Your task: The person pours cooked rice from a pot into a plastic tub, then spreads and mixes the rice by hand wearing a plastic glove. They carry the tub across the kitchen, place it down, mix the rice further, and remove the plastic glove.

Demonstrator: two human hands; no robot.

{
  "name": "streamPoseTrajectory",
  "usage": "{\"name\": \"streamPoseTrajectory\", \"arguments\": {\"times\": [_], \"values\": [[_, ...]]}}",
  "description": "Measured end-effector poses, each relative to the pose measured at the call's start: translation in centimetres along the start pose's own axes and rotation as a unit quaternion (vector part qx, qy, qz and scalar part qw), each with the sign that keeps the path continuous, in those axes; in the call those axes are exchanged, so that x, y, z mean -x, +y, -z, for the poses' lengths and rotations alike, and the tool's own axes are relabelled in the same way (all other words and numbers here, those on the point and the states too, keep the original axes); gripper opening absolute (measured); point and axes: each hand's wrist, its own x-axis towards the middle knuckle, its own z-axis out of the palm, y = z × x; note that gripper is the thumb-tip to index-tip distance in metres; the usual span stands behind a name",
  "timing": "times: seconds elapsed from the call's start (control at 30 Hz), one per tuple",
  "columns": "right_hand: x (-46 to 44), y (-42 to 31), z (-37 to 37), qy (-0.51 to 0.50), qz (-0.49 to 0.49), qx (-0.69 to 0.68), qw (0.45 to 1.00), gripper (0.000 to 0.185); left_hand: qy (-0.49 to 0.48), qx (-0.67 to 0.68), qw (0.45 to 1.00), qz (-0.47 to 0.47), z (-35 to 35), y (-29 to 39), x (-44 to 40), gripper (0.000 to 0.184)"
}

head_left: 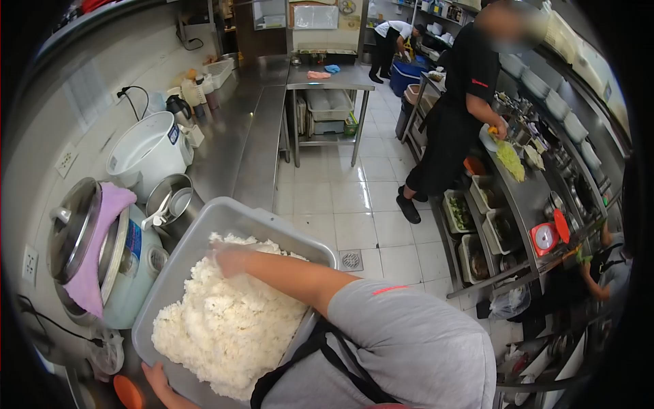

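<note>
A large grey plastic tub [144, 334] filled with a mound of cooked white rice [231, 327] stands tilted in view before me. My right hand [230, 259] reaches across into the far side of the rice; motion smears its fingers, and rice partly hides them. At the tub's near left corner, my left hand [155, 379] grips the rim, partly cut off by the tub and the frame's bottom edge.
Left of the tub are a lidded rice cooker [136, 273] with a purple cloth [102, 252], a steel pot [178, 204] and a white basin [146, 150]. A co-worker [449, 102] handles shredded greens at the right counter. Another person [392, 44] bends at the back.
</note>
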Motion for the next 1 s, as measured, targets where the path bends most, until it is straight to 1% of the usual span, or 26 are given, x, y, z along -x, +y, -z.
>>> {"name": "streamPoseTrajectory", "arguments": {"times": [0.07,0.13,0.23,0.37,0.43,0.53,0.63,0.73,0.83,0.87,0.93,1.0], "values": [[1.7,-0.7,0.8,-0.077,-0.049,0.004,0.996,0.041,0.001,-0.014,1.000,-0.002,0.0,-0.1,-0.1,0.055],[2.5,-0.7,0.0,-0.047,-0.044,0.020,0.998,0.040,0.001,0.008,1.000,-0.005,-0.2,-0.3,-0.3,0.053],[1.7,0.5,-1.9,-0.098,-0.119,-0.034,0.987,0.039,-0.010,0.015,1.000,-0.014,0.0,-0.9,-0.8,0.048],[2.0,2.5,-5.4,-0.035,-0.109,-0.025,0.993,0.044,-0.026,0.028,0.999,-0.011,-0.2,0.0,-0.8,0.047],[3.2,2.2,-4.9,-0.002,-0.111,-0.038,0.993,0.048,-0.045,0.015,0.999,-0.017,-0.1,-0.4,-1.6,0.047],[6.2,-0.2,-2.0,0.105,-0.106,-0.130,0.980,0.054,-0.057,0.005,0.998,-0.025,-0.5,-0.4,-2.5,0.046],[5.7,-0.2,-1.6,0.144,-0.106,-0.137,0.974,0.048,-0.066,-0.004,0.997,-0.037,-0.7,0.2,-2.8,0.047],[5.4,-0.7,-1.3,0.150,-0.118,-0.156,0.969,0.049,-0.071,-0.010,0.997,-0.033,-1.1,1.7,-2.0,0.050],[4.9,0.6,-2.7,0.229,0.021,-0.200,0.953,0.034,-0.076,0.012,0.997,-0.026,-1.4,1.6,-3.1,0.052],[5.2,1.1,-3.1,0.199,-0.006,-0.183,0.963,0.031,-0.078,0.019,0.997,-0.022,-1.4,1.2,-3.2,0.052],[6.1,-1.0,-0.3,0.138,-0.051,-0.152,0.977,0.027,-0.087,0.018,0.996,-0.023,-1.4,1.7,-2.6,0.052],[7.0,-1.5,1.0,0.154,-0.031,-0.266,0.951,0.030,-0.083,0.023,0.996,-0.020,-1.2,2.1,-2.2,0.052]]}}
